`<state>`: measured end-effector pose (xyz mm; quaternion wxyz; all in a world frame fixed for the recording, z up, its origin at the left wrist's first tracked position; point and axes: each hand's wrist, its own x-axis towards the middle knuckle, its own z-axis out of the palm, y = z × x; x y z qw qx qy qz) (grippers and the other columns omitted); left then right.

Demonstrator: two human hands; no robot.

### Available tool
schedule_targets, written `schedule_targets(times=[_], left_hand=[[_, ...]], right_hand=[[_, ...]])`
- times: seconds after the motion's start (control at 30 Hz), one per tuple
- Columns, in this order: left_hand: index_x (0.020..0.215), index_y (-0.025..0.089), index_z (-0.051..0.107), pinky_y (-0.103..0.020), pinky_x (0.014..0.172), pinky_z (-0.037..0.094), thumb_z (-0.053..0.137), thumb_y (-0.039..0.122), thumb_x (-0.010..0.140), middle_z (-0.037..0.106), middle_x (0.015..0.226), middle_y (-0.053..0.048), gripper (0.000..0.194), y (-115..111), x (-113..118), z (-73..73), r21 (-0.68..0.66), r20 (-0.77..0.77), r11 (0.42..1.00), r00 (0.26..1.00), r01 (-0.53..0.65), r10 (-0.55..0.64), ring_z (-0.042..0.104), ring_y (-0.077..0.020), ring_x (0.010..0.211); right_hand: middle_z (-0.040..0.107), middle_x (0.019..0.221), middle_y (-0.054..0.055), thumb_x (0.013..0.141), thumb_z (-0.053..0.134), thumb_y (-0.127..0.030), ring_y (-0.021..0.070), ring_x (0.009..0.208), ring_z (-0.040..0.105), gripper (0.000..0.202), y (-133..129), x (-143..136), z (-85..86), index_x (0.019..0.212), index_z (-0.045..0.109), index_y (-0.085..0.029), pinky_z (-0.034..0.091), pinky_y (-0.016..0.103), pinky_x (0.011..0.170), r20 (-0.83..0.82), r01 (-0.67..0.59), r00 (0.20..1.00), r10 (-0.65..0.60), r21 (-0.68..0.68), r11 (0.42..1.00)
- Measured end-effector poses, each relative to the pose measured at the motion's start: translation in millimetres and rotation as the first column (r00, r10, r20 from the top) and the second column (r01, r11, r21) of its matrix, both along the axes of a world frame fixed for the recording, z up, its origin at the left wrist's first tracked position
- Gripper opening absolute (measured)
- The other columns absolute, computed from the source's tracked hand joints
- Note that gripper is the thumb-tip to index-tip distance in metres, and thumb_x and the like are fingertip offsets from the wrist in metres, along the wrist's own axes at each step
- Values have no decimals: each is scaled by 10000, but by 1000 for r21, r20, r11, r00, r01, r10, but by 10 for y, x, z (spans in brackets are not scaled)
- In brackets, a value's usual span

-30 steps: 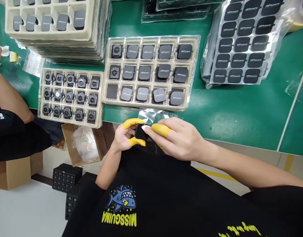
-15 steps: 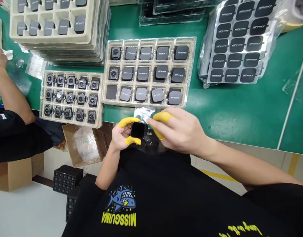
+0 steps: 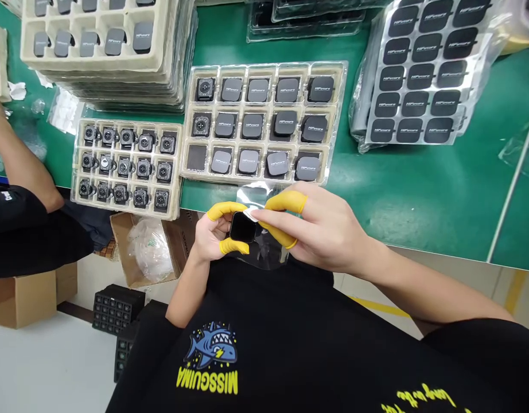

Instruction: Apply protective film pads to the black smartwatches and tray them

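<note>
My left hand, with yellow finger cots on thumb and finger, is closed on a square black smartwatch by its edges, dark screen facing up. My right hand, also in yellow finger cots, pinches a small white piece, perhaps a wipe. That piece touches the top right corner of the watch screen. A clear plastic film shows below and behind my fingers; which hand holds it, if either, I cannot tell.
Ahead lies a tray of watches, most with grey HiFuture stickers. Left of it is another tray of watches. Stacked trays stand behind. Sticker sheets lie at the right. A co-worker's arm rests at far left.
My right hand has come closer to the watch, and the white piece now shows against its screen corner. The view has shifted slightly. My left hand keeps its hold.
</note>
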<state>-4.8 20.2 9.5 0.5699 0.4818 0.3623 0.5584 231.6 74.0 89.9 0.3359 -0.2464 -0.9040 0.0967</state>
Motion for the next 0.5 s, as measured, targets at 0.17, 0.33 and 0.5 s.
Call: schedule_targets(times=[0.17,0.33,0.5], left_hand=[[1258,209,804,-223,738,681,1092,521,657,855,1039,-53,736,-20,15,14,30,24,1000,1000,7,-8,834,-176,842],[1238,204,808,-216,748,667,1077,568,646,843,998,-41,745,-22,-7,-15,38,-10,999,1000,14,-13,831,-169,829],[1199,193,815,-237,715,661,1081,618,596,837,987,-56,784,-39,-63,-45,-23,-58,998,997,52,-54,836,-198,840]], right_hand=[[785,1001,101,1117,588,-121,233,901,658,237,-39,26,-32,1294,745,-137,484,362,714,64,-56,997,51,74,996],[785,956,84,1150,499,-99,230,971,697,295,-138,55,-37,1331,732,-100,478,359,732,69,-199,978,195,42,979],[790,960,58,1157,536,-108,201,947,701,274,-141,22,-27,1330,746,-132,458,353,723,84,-283,957,279,27,959]])
